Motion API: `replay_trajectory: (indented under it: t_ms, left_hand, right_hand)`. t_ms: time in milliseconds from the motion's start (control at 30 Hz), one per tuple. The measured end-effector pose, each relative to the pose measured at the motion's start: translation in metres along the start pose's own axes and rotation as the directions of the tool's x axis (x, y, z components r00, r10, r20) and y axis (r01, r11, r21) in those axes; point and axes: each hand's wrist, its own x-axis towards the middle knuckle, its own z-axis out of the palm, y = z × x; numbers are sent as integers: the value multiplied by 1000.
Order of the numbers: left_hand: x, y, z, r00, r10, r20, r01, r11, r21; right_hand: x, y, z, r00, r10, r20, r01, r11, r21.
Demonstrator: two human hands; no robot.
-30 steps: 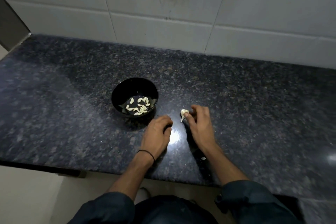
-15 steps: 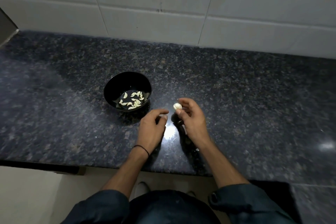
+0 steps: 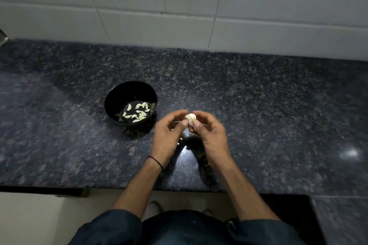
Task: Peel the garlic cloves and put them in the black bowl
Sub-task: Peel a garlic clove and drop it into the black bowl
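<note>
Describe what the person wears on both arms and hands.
The left hand and right hand are bare, with no gloves. A thin black band circles the left wrist. The left sleeve and right sleeve are dark blue, ending near the elbows.

Your left hand (image 3: 167,135) and right hand (image 3: 211,135) meet over the dark speckled granite countertop (image 3: 258,105), both pinching one small whitish papery garlic piece (image 3: 190,118) at the fingertips. At ten o'clock from it sits the round glossy black bowl (image 3: 127,95), with pale peeled garlic cloves (image 3: 139,114) scattered inside.
</note>
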Motion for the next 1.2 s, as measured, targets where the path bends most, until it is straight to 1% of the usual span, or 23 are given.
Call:
replay_trajectory:
  t_ms: [133,300,433,533,633,700,833,1033,1200]
  left_hand:
    - [0,0,0,1000,-6,8,6,1000,23]
    - [0,-1,0,999,4,37,-5,1000,28]
    - [0,-1,2,999,28,23,-28,999,27]
    - [-1,0,5,999,31,17,-32,999,29]
    - [-3,1,8,1000,-22,7,22,1000,-10]
    - [-4,1,10,999,-45,7,45,999,-31]
    - [-5,3,11,999,-51,15,51,997,-64]
    - [-7,8,12,999,-33,-29,30,996,-78]
    - [-7,10,13,997,-44,-61,37,994,-104]
  right_hand:
    - [0,-2,-2,1000,6,-5,-6,1000,4]
    - [-1,-7,-3,1000,-17,-12,15,995,-95]
    - [-5,-12,-1,996,-84,-18,79,980,-183]
    - [-8,-15,2,990,-129,-65,109,960,-258]
    - [-7,-13,2,973,-190,-129,133,925,-356]
    - [-7,-12,3,964,-221,-148,143,900,-413]
    - [-8,-15,5,957,-241,-158,150,884,-443]
    - [-8,-17,8,958,-237,-161,135,870,-473]
    - [-10,-18,12,949,-268,-167,138,829,-542]
